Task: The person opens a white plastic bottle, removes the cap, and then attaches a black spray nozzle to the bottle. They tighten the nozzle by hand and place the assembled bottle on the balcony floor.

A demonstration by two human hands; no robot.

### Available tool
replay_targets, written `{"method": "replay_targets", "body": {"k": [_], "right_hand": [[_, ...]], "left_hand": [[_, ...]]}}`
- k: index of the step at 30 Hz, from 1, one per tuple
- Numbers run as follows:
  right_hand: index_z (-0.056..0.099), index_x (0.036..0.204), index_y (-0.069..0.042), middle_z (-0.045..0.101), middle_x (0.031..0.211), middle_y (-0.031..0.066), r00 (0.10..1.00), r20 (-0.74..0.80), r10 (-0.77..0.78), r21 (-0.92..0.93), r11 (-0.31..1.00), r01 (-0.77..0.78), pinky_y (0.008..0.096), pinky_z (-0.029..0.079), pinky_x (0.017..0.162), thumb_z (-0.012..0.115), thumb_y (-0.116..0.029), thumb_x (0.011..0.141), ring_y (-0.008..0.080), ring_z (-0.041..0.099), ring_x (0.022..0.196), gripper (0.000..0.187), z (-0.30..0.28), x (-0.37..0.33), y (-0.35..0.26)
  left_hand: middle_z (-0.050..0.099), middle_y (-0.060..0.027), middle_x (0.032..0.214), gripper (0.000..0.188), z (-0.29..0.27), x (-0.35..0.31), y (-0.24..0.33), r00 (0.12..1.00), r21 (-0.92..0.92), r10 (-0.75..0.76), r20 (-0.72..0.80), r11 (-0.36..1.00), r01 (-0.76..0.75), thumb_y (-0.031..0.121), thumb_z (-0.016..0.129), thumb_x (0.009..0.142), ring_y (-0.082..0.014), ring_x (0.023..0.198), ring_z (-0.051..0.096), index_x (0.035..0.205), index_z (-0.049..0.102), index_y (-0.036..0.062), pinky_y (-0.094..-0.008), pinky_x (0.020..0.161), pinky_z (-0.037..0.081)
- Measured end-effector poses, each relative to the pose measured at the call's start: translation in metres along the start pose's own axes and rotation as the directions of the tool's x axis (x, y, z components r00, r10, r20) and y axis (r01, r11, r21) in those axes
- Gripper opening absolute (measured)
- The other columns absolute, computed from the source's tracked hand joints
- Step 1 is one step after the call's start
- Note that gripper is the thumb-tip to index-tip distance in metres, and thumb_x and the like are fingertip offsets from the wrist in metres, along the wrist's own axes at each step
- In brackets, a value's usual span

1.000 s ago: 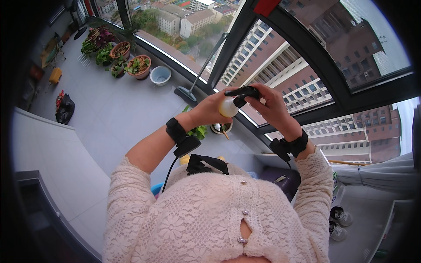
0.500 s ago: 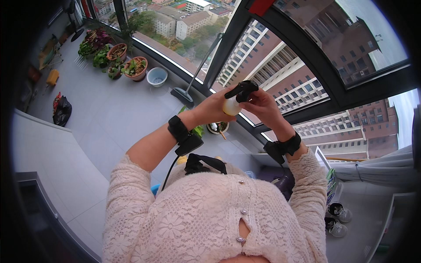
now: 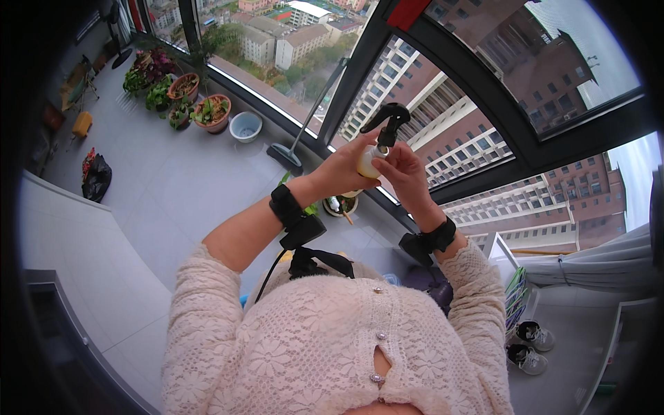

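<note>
In front of me, near the window, I hold a spray bottle with a pale, yellowish-white body (image 3: 366, 164) and a black trigger head (image 3: 394, 120). My left hand (image 3: 344, 166) is wrapped round the body from the left side. On the right, my right hand (image 3: 407, 174) is closed, its thumb and fingers against the bottle near the neck. The trigger head stands up above both hands, and the pale neck shows below it. Whether the head is fully screwed on, I cannot tell. Fingers hide much of the bottle.
A small potted plant (image 3: 344, 203) stands on the floor below my hands. A broom (image 3: 287, 153) leans by the window, beside a pale blue bucket (image 3: 245, 127) and several potted plants (image 3: 211, 113). A black bag (image 3: 97, 178) lies at left; shoes (image 3: 529, 358) sit at lower right.
The trigger head now stands higher above my hands, showing the bottle's neck. My right hand has shifted slightly down and left, lower on the bottle. My left hand still holds it.
</note>
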State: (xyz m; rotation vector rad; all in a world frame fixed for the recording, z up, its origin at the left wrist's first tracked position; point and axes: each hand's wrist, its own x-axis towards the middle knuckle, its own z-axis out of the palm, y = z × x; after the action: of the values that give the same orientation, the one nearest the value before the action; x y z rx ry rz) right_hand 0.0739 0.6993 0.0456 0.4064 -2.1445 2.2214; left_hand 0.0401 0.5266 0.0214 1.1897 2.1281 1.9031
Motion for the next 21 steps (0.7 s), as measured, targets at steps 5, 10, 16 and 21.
{"method": "replay_targets", "body": {"k": [5, 10, 16, 21], "right_hand": [[0.053, 0.095, -0.009, 0.046, 0.082, -0.008, 0.998, -0.013, 0.068, -0.107, 0.992, -0.069, 0.0173, 0.033, 0.06, 0.079, -0.016, 0.078, 0.0004, 0.039, 0.068, 0.032, -0.012, 0.003, -0.007], [0.051, 0.103, -0.01, 0.047, 0.084, -0.0075, 0.996, -0.005, 0.09, -0.06, 0.994, -0.09, 0.0168, 0.034, 0.061, 0.083, -0.019, 0.073, -0.0003, 0.04, 0.071, 0.045, -0.014, 0.002, -0.016], [0.05, 0.118, -0.007, 0.055, 0.101, -0.0008, 0.987, 0.019, 0.16, 0.18, 0.97, -0.161, 0.0206, 0.043, 0.076, 0.074, -0.011, 0.081, 0.0055, 0.052, 0.089, 0.045, -0.013, -0.011, -0.031], [0.051, 0.119, -0.004, 0.057, 0.106, 0.0033, 0.976, 0.046, 0.211, 0.31, 0.926, -0.215, 0.0244, 0.045, 0.087, 0.07, -0.009, 0.084, 0.0105, 0.055, 0.099, 0.04, -0.012, -0.004, -0.035]], "left_hand": [[0.05, -0.0105, 0.128, 0.082, -0.005, 0.006, 0.004, 0.999, -0.071, 0.005, 0.034, 0.998, -0.003, 0.004, 0.078, 0.067, -0.0221, 0.116, 0.051, 0.137, 0.037, 0.0108, -0.032, 0.096, 0.043], [0.051, -0.0087, 0.128, 0.077, -0.001, 0.006, 0.005, 0.999, -0.125, 0.023, 0.048, 0.992, -0.017, 0.002, 0.077, 0.068, -0.0203, 0.116, 0.051, 0.135, 0.04, 0.0103, -0.0312, 0.096, 0.043], [0.053, -0.0101, 0.122, 0.07, 0.003, 0.007, -0.001, 1.0, -0.127, 0.016, 0.01, 0.992, -0.015, 0.001, 0.074, 0.068, -0.0231, 0.112, 0.053, 0.131, 0.044, 0.0104, -0.0326, 0.094, 0.043], [0.051, -0.0094, 0.128, 0.071, 0.003, 0.008, -0.003, 0.999, -0.1, 0.035, 0.027, 0.994, -0.032, -0.001, 0.074, 0.07, -0.0202, 0.117, 0.051, 0.133, 0.042, 0.0103, -0.0313, 0.096, 0.043]]}}
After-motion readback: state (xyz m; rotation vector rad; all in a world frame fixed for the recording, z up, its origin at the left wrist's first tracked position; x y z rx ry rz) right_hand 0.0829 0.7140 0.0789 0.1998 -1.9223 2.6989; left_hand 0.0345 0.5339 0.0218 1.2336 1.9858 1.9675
